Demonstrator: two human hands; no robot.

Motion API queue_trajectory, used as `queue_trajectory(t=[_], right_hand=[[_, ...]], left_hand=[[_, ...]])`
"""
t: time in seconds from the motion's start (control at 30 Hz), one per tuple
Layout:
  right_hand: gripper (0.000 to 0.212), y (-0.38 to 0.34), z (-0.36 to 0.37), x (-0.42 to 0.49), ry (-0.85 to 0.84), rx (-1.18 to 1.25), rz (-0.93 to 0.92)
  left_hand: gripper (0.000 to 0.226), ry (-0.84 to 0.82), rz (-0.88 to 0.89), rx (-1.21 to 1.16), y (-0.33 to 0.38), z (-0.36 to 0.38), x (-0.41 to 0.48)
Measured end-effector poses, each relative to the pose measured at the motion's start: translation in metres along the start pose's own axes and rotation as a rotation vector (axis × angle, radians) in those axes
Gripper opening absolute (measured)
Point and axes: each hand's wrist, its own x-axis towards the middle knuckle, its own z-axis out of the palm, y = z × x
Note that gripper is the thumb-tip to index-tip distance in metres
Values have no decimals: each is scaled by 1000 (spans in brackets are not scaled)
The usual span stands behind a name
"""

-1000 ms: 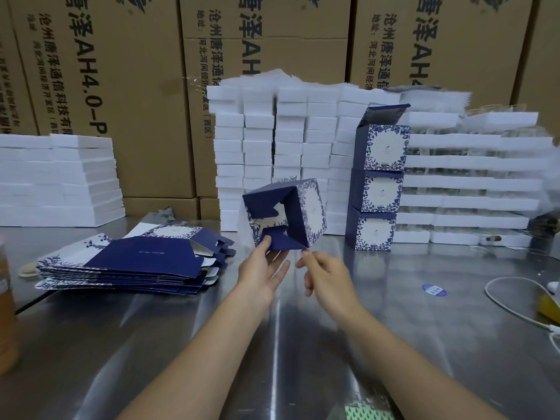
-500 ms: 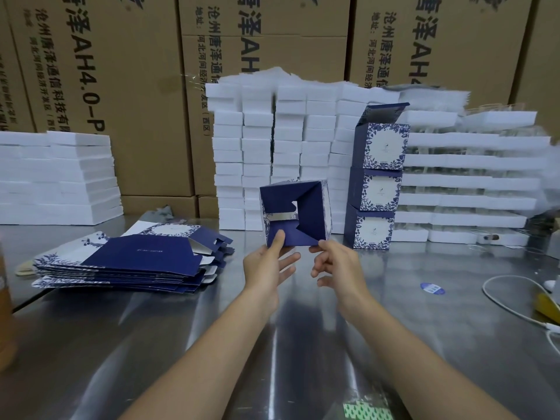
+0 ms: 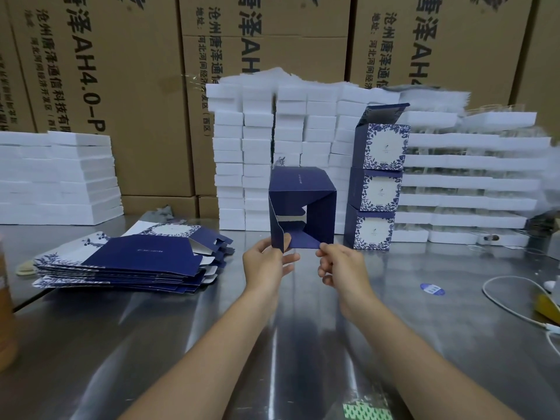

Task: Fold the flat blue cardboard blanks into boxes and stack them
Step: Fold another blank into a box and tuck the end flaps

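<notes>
1. The left hand and the right hand are raised side by side with a small gap between them. Each pinches the lower edge of the half-folded blue box. The left thumb and fingers clamp the left bottom flap, and the right fingertips nip the right corner of the lower flap.
2. The box is held in the air just above both hands, its open bottom turned toward the person. The flaps are partly tucked, and a gap in the middle shows the pale inside.
3. Left of the left hand, a pile of flat blanks lies on the steel table, near the hand but apart from it.
4. Beyond the right hand and slightly to its right stands a stack of three folded boxes. The top box has its lid flap raised.
5. Behind the held box rise columns of white foam blocks.
6. Right of the right hand, a round blue sticker lies on the table, and a white cable lies farther right.
7. Brown cartons form a wall behind everything.
</notes>
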Motion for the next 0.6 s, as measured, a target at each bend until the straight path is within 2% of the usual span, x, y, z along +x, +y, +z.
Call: queue_trajectory(t=[0.1, 0.23, 0.37, 0.6], right_hand=[[24, 0, 0, 2, 7, 49, 2], [23, 0, 1, 1, -10, 80, 7], [21, -2, 1, -2, -12, 59, 13], [22, -5, 4, -5, -118, 91, 59]], left_hand=[[8, -1, 12, 34, 1, 2, -1], [26, -93, -57, 147, 0, 5, -5], [26, -113, -40, 208, 0, 7, -5], [33, -155, -15, 243, 1, 3, -5]])
